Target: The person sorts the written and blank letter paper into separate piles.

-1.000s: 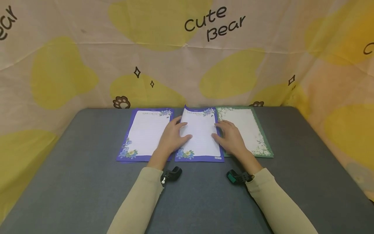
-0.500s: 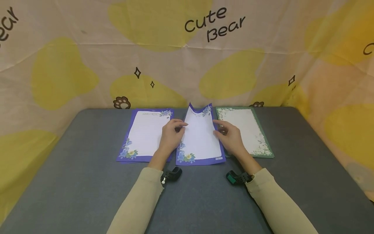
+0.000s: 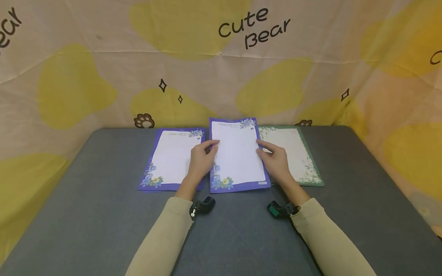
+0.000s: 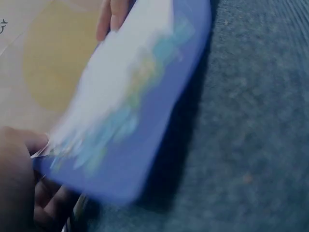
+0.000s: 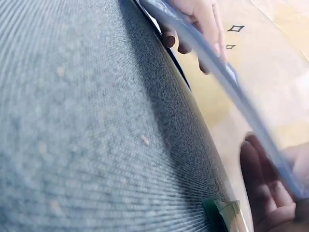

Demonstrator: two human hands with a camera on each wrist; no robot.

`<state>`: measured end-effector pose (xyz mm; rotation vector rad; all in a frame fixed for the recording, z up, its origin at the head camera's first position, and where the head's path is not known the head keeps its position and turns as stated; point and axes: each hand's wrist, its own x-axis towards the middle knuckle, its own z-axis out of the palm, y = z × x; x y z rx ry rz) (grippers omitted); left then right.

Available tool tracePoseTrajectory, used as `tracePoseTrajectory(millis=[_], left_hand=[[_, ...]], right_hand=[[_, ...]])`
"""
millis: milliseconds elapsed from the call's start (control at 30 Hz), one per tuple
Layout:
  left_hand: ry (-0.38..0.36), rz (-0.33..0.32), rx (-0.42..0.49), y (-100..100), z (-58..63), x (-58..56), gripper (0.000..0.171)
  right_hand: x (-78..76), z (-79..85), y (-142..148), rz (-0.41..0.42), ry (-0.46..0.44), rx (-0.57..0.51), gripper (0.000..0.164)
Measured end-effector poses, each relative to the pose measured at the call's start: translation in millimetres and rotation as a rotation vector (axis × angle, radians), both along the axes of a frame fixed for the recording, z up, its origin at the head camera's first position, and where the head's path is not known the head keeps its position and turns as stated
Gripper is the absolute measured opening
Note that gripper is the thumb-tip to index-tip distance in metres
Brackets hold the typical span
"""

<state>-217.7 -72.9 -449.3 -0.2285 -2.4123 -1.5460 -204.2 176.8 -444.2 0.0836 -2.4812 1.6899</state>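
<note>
A sheet of stationery paper (image 3: pixel 238 153) with a purple border and blue flowers is held up off the table, face toward me. My left hand (image 3: pixel 201 161) pinches its left edge between thumb and fingers. On the opposite edge my right hand (image 3: pixel 276 163) grips it the same way. The left wrist view shows the paper's flowered lower corner (image 4: pixel 111 140) blurred, with shadow under it. Seen nearly edge-on in the right wrist view, the paper (image 5: pixel 236 96) stands clear of the table, both hands on its edges.
Another purple-bordered sheet (image 3: pixel 172 157) lies on the grey table (image 3: pixel 238 237) at left, over more paper. To the right is a green-bordered floral stack (image 3: pixel 283 149), partly covered by the right hand and raised sheet. A patterned cloth (image 3: pixel 193 76) hangs behind the table.
The middle purple-bordered sheet has come up off the table. Its curled top has straightened, and it has shifted slightly right. Both hands have closed from loosely spread fingers to a pinch on its edges.
</note>
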Motion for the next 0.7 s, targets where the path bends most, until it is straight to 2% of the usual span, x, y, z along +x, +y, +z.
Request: tracePoseTrajectory(millis=[167,267,433,500,567,700], left_hand=[[-0.059,-0.065,0.092,-0.9,0.4,-1.8,0.034],[-0.084,-0.077,0.15,-2.5,2.8,-2.5,0.038],[-0.146,-0.08,0.197,-6.2,9.8,-2.8,0.04],[-0.163,-0.082,0.196,-7.6,12.9,-2.6,0.042],[-0.166,-0.077,0.177,-8.6,15.2,-3.1,0.043],[-0.143,-0.072,0.141,-10.6,19.8,-2.3,0.044]], right_hand=[[-0.3,2.6,1.1,-0.043,-0.02,-0.076,0.038],[-0.4,4.8,1.6,-0.041,-0.064,-0.136,0.04],[-0.9,8.5,3.4,-0.006,-0.163,-0.365,0.044],[-1.2,9.8,3.9,0.013,-0.177,-0.414,0.046],[-1.4,10.9,4.8,0.026,-0.166,-0.379,0.047],[-0.6,13.0,6.2,0.036,-0.118,-0.224,0.049]])
